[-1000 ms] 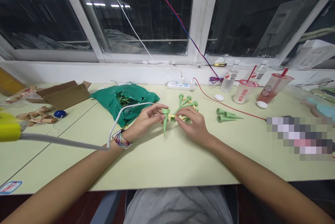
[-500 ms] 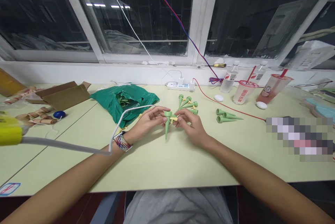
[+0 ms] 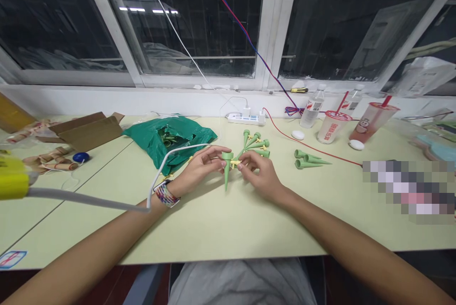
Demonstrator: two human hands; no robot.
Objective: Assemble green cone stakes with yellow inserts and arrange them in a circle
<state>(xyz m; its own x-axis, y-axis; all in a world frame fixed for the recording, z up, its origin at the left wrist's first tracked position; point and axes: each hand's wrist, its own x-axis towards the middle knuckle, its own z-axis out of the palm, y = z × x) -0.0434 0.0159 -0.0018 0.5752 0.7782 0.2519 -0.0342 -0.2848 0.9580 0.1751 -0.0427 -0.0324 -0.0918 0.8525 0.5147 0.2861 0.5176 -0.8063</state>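
— What have I got at the grip?

— Your left hand (image 3: 199,166) is pinching a green spike (image 3: 226,172) near its wide end, fingertips closed on the smooth plastic. The spike's long axis stands almost straight in my view, with the tapered tip pointing down toward you. It sits about level between your two hands.

— And the right hand (image 3: 258,176)?

— Its fingertips are together on a small yellow tab (image 3: 235,164), just beside the spike's wide end. From this camera I can't tell whether the tab is seated in the spike, as your fingers hide the join.

— What's around it?

— A cluster of spikes (image 3: 254,142) with yellow tabs lies just beyond your right hand, and three loose spikes (image 3: 306,159) lie farther right on the pale green table (image 3: 228,233). A crumpled green plastic bag (image 3: 167,141) sits beyond your left hand.
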